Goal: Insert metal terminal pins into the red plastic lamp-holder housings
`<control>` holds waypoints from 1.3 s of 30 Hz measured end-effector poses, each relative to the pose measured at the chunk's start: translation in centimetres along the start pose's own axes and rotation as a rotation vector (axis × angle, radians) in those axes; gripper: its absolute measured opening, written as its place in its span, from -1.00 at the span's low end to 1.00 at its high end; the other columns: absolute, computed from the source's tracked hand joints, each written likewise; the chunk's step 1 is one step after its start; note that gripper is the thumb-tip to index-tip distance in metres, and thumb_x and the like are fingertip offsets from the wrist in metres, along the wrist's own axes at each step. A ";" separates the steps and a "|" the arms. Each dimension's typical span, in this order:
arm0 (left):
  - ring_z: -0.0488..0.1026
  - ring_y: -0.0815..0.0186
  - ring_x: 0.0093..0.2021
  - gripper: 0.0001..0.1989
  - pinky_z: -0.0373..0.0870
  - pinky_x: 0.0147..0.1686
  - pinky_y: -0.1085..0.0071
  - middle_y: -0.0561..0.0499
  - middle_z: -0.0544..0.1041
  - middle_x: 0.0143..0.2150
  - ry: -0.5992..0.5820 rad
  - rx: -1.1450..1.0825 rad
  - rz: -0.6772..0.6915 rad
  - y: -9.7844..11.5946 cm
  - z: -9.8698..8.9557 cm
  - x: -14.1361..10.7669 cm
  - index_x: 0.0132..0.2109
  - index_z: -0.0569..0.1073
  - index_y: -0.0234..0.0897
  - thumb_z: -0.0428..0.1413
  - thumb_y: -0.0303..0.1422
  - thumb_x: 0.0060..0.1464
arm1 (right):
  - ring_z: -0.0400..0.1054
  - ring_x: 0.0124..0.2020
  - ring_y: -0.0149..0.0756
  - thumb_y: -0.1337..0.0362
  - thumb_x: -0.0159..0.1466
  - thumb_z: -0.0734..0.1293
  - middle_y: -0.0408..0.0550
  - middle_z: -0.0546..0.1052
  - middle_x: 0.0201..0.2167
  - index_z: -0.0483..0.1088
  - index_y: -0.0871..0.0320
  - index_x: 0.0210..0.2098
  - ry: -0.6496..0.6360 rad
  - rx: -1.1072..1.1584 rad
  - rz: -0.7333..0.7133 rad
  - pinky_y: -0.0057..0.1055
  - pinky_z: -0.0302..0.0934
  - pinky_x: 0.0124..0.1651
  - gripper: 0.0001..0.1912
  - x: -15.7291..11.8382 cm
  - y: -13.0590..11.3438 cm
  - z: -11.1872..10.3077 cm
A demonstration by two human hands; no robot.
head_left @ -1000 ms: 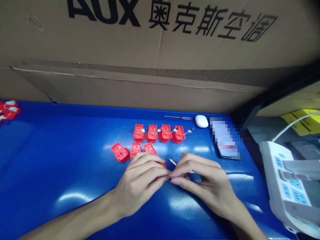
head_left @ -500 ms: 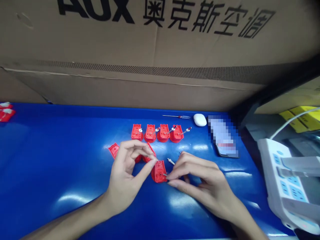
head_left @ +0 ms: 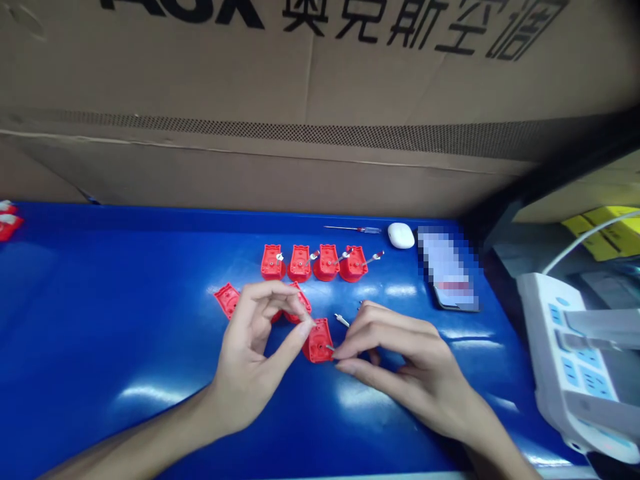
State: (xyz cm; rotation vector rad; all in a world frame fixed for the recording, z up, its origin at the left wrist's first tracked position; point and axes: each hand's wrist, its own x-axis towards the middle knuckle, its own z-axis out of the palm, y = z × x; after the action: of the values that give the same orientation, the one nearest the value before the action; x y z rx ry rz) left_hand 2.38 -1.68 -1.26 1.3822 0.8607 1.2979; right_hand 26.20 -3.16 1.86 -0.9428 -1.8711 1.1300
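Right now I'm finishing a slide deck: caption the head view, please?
On a blue tabletop, right hand pinching a thin rod at a red part, left hand beside it.

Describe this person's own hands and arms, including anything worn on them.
The left hand and the right hand are ungloved, and no rings show on the fingers in view. The left forearm and right forearm are bare as far as the picture reaches: no sleeve, watch or bracelet shows. No markings can be made out.
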 end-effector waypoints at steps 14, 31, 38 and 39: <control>0.59 0.06 0.27 -0.29 0.53 0.36 0.07 -0.15 0.57 0.23 -0.036 0.044 0.081 0.2 0.0 0.1 0.31 0.40 -0.15 0.37 -0.68 0.10 | 0.45 -0.22 -0.28 0.36 0.47 0.51 -0.10 0.65 -0.21 0.66 0.06 -0.02 -0.007 0.002 0.017 -0.27 0.32 -0.12 -0.87 -0.1 -0.2 0.0; 0.66 0.22 -0.14 -0.69 0.66 -0.06 0.22 0.01 0.68 -0.15 -0.058 0.301 0.090 0.0 -0.7 -0.5 0.06 0.63 -0.14 0.39 -0.55 0.23 | 0.44 -0.24 -0.24 0.34 0.49 0.47 -0.06 0.66 -0.23 0.65 0.08 -0.03 -0.006 -0.009 0.018 -0.24 0.31 -0.16 -0.90 0.0 -0.4 -0.1; 0.67 0.19 -0.05 -0.64 0.67 -0.02 0.19 -0.05 0.65 -0.02 -0.077 0.379 0.232 0.3 -0.6 -0.4 0.09 0.67 -0.08 0.33 -0.60 0.26 | 0.46 -0.23 -0.26 0.34 0.49 0.48 -0.08 0.65 -0.23 0.64 0.08 -0.04 -0.008 -0.014 0.024 -0.25 0.32 -0.15 -0.91 0.1 -0.5 -0.1; 0.67 0.18 -0.03 -0.64 0.68 0.01 0.18 -0.06 0.65 0.01 -0.090 0.374 0.223 0.4 -0.6 -0.4 0.09 0.67 -0.08 0.33 -0.60 0.26 | 0.45 -0.23 -0.26 0.34 0.49 0.48 -0.08 0.64 -0.23 0.64 0.08 -0.05 -0.009 -0.013 0.023 -0.25 0.32 -0.15 -0.92 0.0 -0.5 -0.2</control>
State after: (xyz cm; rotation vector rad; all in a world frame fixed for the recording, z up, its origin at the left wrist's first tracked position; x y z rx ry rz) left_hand 1.65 -1.97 -1.07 1.8610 0.9401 1.2707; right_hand 26.22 -3.23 2.38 -0.9706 -1.8811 1.1389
